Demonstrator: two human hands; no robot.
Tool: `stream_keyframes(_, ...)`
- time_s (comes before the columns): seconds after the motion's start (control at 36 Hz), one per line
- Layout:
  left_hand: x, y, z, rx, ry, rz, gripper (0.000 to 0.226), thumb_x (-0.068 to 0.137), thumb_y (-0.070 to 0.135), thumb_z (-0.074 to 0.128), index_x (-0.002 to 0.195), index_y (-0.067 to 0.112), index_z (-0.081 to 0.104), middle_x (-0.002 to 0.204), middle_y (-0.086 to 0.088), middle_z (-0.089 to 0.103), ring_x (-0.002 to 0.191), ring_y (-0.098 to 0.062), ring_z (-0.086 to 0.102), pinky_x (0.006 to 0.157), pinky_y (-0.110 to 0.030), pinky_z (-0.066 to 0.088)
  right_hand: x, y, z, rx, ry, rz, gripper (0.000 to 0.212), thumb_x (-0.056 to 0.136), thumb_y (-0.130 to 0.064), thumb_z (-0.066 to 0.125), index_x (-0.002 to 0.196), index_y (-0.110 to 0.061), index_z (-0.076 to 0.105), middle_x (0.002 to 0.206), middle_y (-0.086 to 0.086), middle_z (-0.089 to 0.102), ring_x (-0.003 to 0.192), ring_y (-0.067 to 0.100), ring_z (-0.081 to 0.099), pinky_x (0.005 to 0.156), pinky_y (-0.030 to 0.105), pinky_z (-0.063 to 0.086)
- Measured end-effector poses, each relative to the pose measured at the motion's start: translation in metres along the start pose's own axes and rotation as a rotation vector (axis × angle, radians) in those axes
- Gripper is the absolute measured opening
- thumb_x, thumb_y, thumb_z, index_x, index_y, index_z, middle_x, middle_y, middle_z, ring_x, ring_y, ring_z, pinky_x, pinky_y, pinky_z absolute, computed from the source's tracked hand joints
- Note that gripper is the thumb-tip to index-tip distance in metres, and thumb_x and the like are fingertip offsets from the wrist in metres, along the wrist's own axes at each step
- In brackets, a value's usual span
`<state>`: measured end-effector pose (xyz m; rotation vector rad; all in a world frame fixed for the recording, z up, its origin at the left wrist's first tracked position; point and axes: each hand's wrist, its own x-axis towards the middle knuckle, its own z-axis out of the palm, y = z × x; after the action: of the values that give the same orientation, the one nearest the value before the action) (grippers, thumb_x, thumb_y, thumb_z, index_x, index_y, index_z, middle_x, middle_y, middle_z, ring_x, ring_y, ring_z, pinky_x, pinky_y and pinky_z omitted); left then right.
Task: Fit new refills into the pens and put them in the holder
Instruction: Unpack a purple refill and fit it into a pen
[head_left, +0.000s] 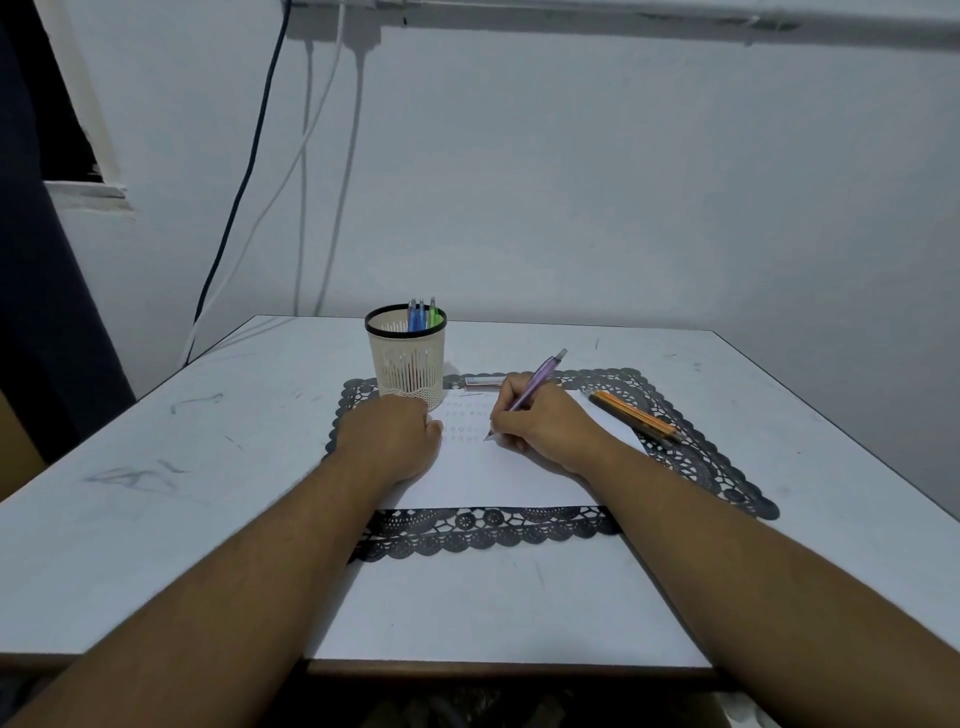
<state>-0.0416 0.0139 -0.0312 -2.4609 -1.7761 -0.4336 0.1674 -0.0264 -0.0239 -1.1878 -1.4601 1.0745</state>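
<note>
The scuffed white tabletop (208, 467) carried a black lace mat (493, 530), and the pen holder's (408, 364) base met the mat's far edge.

Purple pen (535, 382): we see it tilted, tip down on the white paper (493, 467).
Holder (406, 356): cream mesh cup, black rim, upright on the mat's far-left corner.
Pens in holder (422, 315): two blue, one green, upright.

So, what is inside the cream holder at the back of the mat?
Three pens stand inside the holder: two blue pens and one green pen, leaning at its right side. Only their tops show above the rim; the wall covers their lower parts and the holder's bottom.
</note>
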Motion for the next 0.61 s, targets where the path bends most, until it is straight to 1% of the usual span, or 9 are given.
stream_keyframes(0.08,0.0003,-0.0005,0.0008,0.000,-0.004,0.003,0.031,0.099,0.042,0.041,0.086,0.021,0.059,0.084,0.002,0.060,0.083,-0.021,0.060,0.077,-0.035,0.054,-0.0011,-0.0009,0.0010,-0.046,0.015,0.005,0.021,0.088,0.013,0.063,0.075,-0.003,0.056,0.073,0.015,0.055,0.057,0.014,0.054,0.058,0.026,0.049)
stream_keyframes(0.19,0.0011,-0.0005,0.0015,0.002,0.001,0.002,0.031,0.100,0.043,0.041,0.085,0.022,0.058,0.083,0.003,0.059,0.084,-0.020,0.060,0.076,-0.034,0.052,-0.0020,-0.0029,0.0013,-0.081,0.051,-0.004,0.017,0.090,0.010,0.063,0.079,-0.002,0.057,0.073,0.016,0.056,0.054,0.010,0.056,0.057,0.024,0.049)
stream_keyframes(0.28,0.0015,-0.0007,0.0020,-0.001,0.002,0.004,0.031,0.099,0.042,0.041,0.082,0.022,0.057,0.081,0.004,0.059,0.082,-0.020,0.059,0.074,-0.033,0.052,-0.0022,-0.0034,0.0007,-0.106,0.052,0.001,0.019,0.089,0.009,0.064,0.076,-0.003,0.056,0.072,0.014,0.056,0.055,0.011,0.056,0.059,0.025,0.051)
stream_keyframes(0.39,0.0013,-0.0008,0.0024,0.003,0.010,0.005,0.031,0.099,0.042,0.041,0.083,0.022,0.059,0.081,0.004,0.059,0.081,-0.019,0.059,0.073,-0.033,0.052,-0.0024,-0.0029,0.0006,-0.072,0.023,0.011,0.027,0.086,0.012,0.063,0.069,-0.007,0.054,0.070,0.012,0.055,0.058,0.016,0.054,0.059,0.026,0.049)
stream_keyframes(0.5,0.0025,-0.0015,0.0033,0.002,0.012,0.002,0.031,0.098,0.042,0.041,0.083,0.022,0.058,0.080,0.005,0.058,0.080,-0.018,0.059,0.074,-0.033,0.053,-0.0010,-0.0020,0.0027,-0.084,0.046,0.013,0.027,0.087,0.009,0.064,0.069,-0.010,0.058,0.070,0.012,0.057,0.058,0.014,0.055,0.059,0.027,0.050)
stream_keyframes(0.61,0.0027,-0.0010,0.0031,0.007,0.005,0.008,0.030,0.099,0.041,0.041,0.085,0.022,0.059,0.080,0.005,0.057,0.081,-0.019,0.058,0.071,-0.032,0.049,-0.0031,-0.0038,0.0034,-0.125,0.046,0.003,0.025,0.085,0.009,0.064,0.070,-0.009,0.057,0.068,0.009,0.058,0.057,0.013,0.056,0.057,0.026,0.049)
